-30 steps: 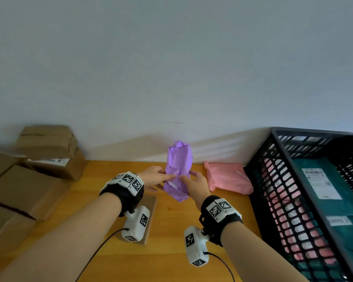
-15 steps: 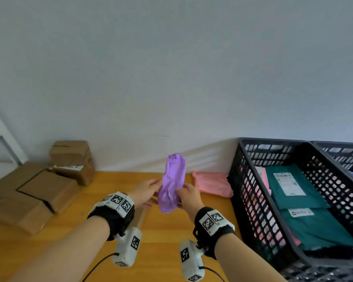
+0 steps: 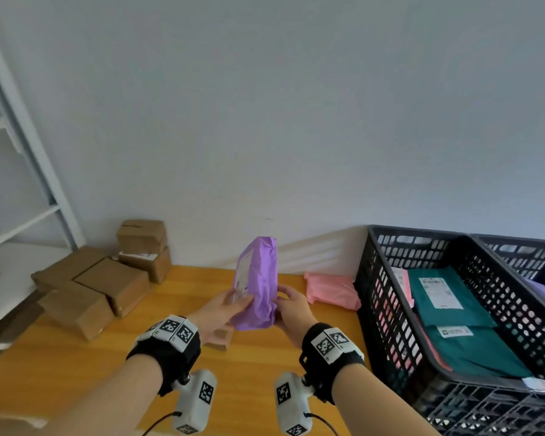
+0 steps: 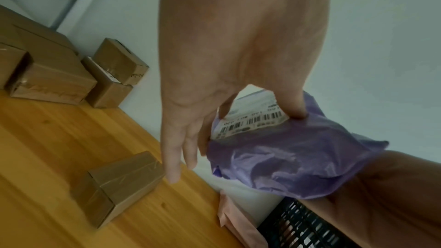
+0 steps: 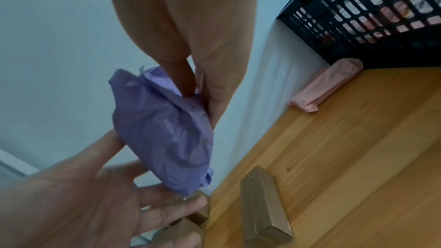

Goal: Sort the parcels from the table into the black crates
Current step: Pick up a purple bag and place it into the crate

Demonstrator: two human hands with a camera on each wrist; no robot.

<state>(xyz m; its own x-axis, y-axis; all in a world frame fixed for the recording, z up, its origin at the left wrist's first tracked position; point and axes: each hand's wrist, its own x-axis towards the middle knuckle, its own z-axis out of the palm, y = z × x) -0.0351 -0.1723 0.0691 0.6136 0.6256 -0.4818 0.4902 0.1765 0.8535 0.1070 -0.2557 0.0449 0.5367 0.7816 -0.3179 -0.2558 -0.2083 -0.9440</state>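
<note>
Both hands grasp a crumpled purple plastic mailer parcel [image 3: 258, 284] upright above the wooden table [image 3: 76, 366]: left hand [image 3: 216, 313] pinching its labelled side, right hand [image 3: 293, 313] gripping the other, left of the black slatted crate [image 3: 387, 297].

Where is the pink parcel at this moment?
In the head view the pink parcel lies on the table against the wall, right of the held purple parcel and just left of the black crate.

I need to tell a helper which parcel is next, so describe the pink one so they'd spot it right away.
Start at the big black plastic crate on the right of the wooden table. Just left of it, against the wall, lies a flat pink plastic mailer bag. It is the only pink parcel on the table.
</note>
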